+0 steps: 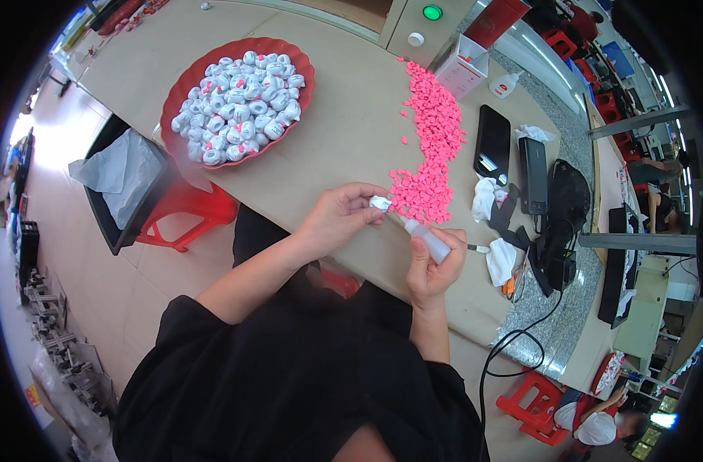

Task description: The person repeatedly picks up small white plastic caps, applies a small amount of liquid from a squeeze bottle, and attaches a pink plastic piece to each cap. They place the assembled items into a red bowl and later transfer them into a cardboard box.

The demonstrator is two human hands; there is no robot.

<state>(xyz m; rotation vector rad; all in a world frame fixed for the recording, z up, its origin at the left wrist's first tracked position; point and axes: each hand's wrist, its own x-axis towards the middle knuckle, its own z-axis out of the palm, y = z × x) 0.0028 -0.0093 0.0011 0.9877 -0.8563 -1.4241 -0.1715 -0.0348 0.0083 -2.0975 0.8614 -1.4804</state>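
Observation:
Between the fingertips of my left hand (342, 218) is a small white wrapped piece (380, 202), like those in the bowl. My right hand (438, 269) grips a translucent squeeze bottle (428, 240), its narrow nozzle tilted up toward the white piece. Whether the nozzle touches the piece is too small to tell. Just beyond both hands, a long heap of small bright pink pieces (436, 131) spreads over the table. Farther left, a red scalloped bowl (309, 73) is filled with many white wrapped pieces (240, 104), some showing pink spots.
A phone (492, 142), a dark oblong device (533, 173), crumpled white tissues (502, 262) and a black cable (513, 339) lie to the right. A white bottle (504, 85) stands near a box (463, 68). Left of the table, a black bin (109, 204) rests by a red stool (186, 215).

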